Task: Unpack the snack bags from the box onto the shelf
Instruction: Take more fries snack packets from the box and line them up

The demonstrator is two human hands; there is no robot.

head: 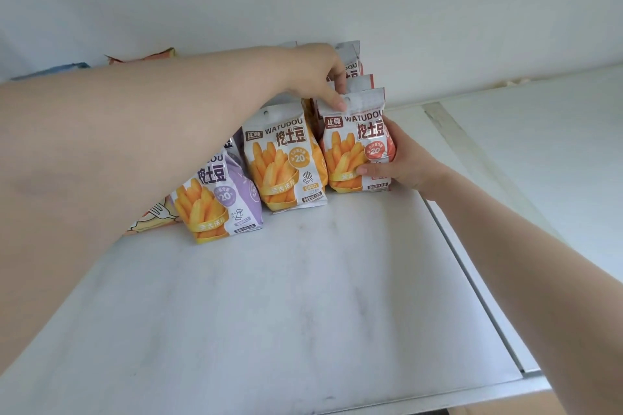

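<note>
Three bag fronts face you on the shelf (pixel 303 296): a purple bag (pixel 219 202) on the left, a yellow bag (pixel 286 162) in the middle, and the red bag (pixel 357 148) you're working on at the right, upright near the back wall. Behind that red one at least two more sealed tops stand in a row; further bags on the far left are mostly hidden by your arm, so no full count. Your right hand (pixel 401 162) grips the red bag low on its side, thumb across the front, while your left hand (pixel 320 74) comes over from above, fingers (pixel 337 103) curled onto the flat top seals. These look like light, puffy, crinkly packs with slick film and brittle sticks inside, so squeeze gently. Best holds, I'd say, are the stiff top seal or both sides low down.
</note>
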